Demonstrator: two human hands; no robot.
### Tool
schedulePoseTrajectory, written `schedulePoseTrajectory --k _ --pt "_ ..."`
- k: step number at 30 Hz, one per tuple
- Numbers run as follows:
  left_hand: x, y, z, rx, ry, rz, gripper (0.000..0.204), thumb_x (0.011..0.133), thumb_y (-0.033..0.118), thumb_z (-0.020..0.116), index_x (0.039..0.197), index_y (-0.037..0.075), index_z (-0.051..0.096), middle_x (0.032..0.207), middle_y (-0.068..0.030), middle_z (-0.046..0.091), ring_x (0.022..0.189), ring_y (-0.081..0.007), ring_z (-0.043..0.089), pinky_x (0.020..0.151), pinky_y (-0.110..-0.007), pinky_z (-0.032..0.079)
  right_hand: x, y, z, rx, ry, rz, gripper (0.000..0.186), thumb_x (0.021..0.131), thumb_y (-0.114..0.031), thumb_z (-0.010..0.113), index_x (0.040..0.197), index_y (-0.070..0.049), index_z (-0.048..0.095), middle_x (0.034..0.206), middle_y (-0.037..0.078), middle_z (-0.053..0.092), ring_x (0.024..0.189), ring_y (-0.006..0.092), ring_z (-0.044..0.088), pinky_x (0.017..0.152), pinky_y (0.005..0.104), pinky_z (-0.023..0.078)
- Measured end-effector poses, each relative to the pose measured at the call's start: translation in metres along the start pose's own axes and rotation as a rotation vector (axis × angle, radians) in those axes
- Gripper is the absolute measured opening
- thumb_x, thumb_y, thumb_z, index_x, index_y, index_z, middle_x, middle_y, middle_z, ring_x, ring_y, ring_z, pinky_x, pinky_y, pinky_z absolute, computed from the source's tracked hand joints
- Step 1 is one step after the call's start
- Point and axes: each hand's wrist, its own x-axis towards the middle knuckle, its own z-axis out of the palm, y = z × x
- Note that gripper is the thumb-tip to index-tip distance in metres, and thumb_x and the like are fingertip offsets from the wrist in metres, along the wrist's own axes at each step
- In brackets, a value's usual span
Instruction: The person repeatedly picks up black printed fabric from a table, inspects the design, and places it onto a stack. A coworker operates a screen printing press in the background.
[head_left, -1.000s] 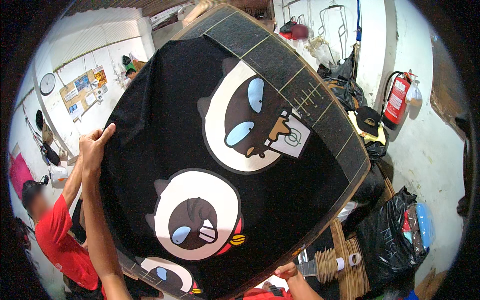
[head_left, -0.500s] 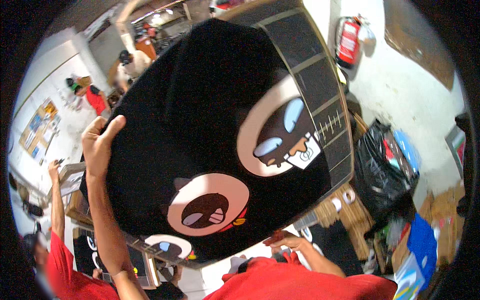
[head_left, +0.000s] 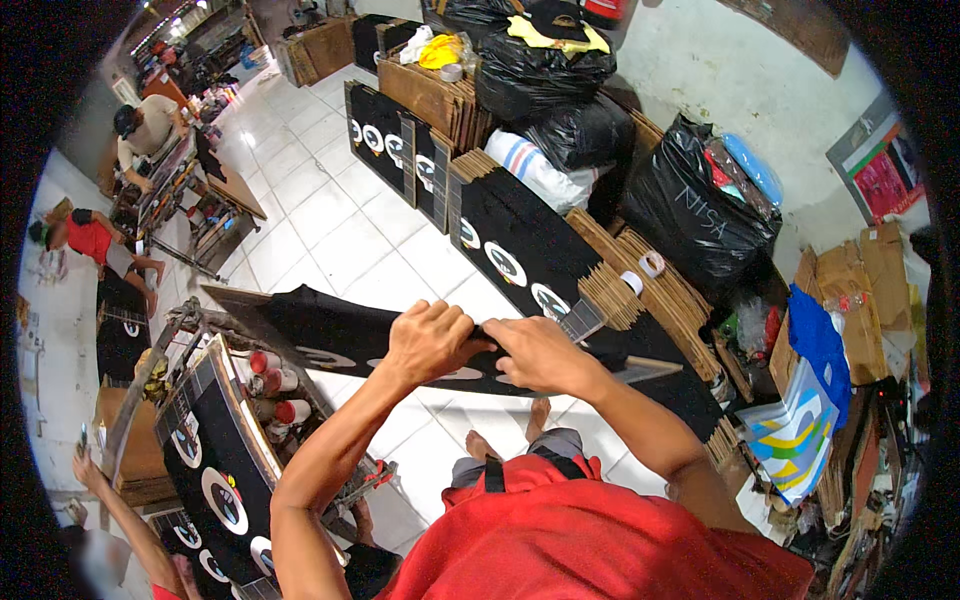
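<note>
Both my hands grip the top edge of a large flat board [head_left: 270, 315] covered in black fabric with white-ringed cartoon prints, held edge-up and nearly level across my front above the tiled floor. My left hand [head_left: 430, 345] curls over that edge from the left, fingers wrapped round it. My right hand [head_left: 540, 355] is just right of it, closed on the same edge. The board's printed face is mostly foreshortened, and part of it is behind my hands and forearms.
Leaning board stacks [head_left: 510, 230], black bags [head_left: 690, 200] and cardboard [head_left: 850, 300] line the right. At lower left stands a printing table [head_left: 215, 420] with red pots [head_left: 290, 410]; a co-worker's arm [head_left: 120, 510] is beside it. Two other people [head_left: 150, 135] are farther back.
The board has swung down from upright in front of my face to edge-up below. My right hand has moved from its lower edge to beside my left hand. The view now tilts downward.
</note>
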Motion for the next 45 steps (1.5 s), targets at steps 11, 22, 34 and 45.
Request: schedulePoseTrajectory --k 11,22,34,45 --pt "-0.017 0.069 0.071 -0.283 -0.254 -0.447 0.071 0.065 0.045 0.074 0.116 0.003 0.048 0.108 -0.0161 0.055 0.107 -0.0301 0.05 0.095 -0.045 0.031 -0.034 0.123 0.15 0.119 -0.043 0.187 0.018 0.066 -0.007 0.056 0.081 0.002 0.058 0.073 0.024 0.061 0.074 0.0422 0.06 0.067 0.0503 0.046" --pt "-0.268 0.235 0.107 -0.401 -0.859 -1.477 0.063 0.075 0.045 0.069 0.118 0.003 0.048 0.09 -0.0174 0.065 0.084 -0.0335 0.062 0.072 -0.041 0.048 -0.186 0.246 0.24 0.197 -0.014 0.517 0.019 0.068 -0.006 0.052 0.086 -0.001 0.056 0.081 0.024 0.062 0.081 0.0423 0.06 0.074 0.0509 0.046" --pt "-0.333 0.316 0.057 -0.439 -0.825 -1.815 0.053 0.076 0.035 0.071 0.106 -0.005 0.056 0.083 -0.0191 0.065 0.079 -0.0275 0.063 0.072 -0.035 0.048 -0.337 0.327 0.318 -0.065 -0.364 0.837 0.041 0.069 -0.007 0.062 0.109 0.001 0.055 0.089 0.019 0.065 0.086 0.0331 0.063 0.076 0.0424 0.049" --pt "-0.312 0.311 0.082 -0.674 -0.435 -1.915 0.043 0.081 0.026 0.066 0.107 -0.007 0.056 0.083 -0.0129 0.065 0.075 -0.0168 0.06 0.068 -0.028 0.047 -0.325 0.358 0.296 -0.118 -0.282 0.779 0.023 0.073 -0.008 0.055 0.094 -0.001 0.06 0.087 0.018 0.064 0.085 0.0352 0.062 0.077 0.045 0.048"
